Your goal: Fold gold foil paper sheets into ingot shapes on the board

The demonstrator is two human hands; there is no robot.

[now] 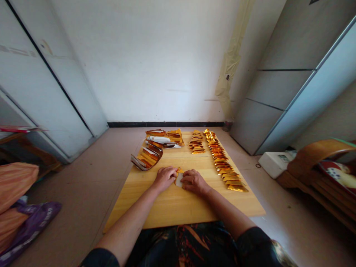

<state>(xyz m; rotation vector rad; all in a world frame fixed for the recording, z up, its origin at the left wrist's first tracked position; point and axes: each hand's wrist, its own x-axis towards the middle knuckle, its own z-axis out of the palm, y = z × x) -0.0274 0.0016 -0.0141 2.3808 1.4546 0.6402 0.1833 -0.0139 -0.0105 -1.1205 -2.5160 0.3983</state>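
Observation:
Both hands meet at a small sheet of gold foil paper (179,180), partly folded, with its pale side showing in the middle. My left hand (165,178) pinches its left edge, the fingers closed near a raised gold corner. On the opposite edge, my right hand (194,181) presses with curled fingers, which hide part of the sheet. Beyond the right hand lies a long overlapping row of folded gold foil pieces (222,163). A shorter row of the same folded pieces (197,142) is to its left.
Loose stacks of gold sheets (151,155) and crumpled packs with white wrapping (161,140) lie at the back left of the wooden table (155,213). A grey refrigerator (272,89) and wooden seat (319,178) stand right. Orange and purple bags (36,222) sit left.

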